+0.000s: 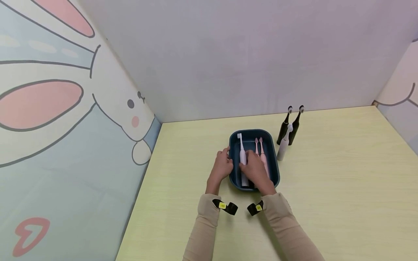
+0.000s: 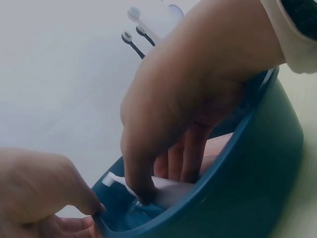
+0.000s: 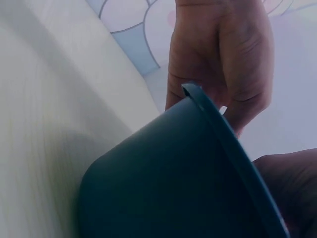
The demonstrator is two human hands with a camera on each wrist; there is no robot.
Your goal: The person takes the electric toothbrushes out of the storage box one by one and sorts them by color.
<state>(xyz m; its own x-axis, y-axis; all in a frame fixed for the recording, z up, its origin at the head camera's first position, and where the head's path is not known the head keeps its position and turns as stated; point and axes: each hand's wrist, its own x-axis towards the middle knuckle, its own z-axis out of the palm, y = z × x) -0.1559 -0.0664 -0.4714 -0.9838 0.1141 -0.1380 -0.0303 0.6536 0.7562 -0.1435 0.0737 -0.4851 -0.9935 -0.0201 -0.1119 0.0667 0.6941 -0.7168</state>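
A dark blue plastic basin (image 1: 249,135) sits on the table. Its left rim is pinched by my left hand (image 1: 222,166), thumb over the edge and fingers against the outside. Inside, my right hand (image 1: 255,167) grips the body of a white electric toothbrush (image 1: 242,156) that lies lengthwise along the basin's left side, head toward the far end. The left wrist view shows the thumb and fingers on either side of this white toothbrush (image 2: 171,193). Two pink toothbrushes (image 1: 263,159) lie to its right, partly hidden by the right hand.
Just right of the basin, two black electric toothbrushes (image 1: 295,129) and another white one (image 1: 283,148) stand upright on the pale wooden table (image 1: 343,174). A plain wall (image 1: 261,72) rises behind the table; a wall with a cartoon rabbit (image 1: 114,108) borders the left.
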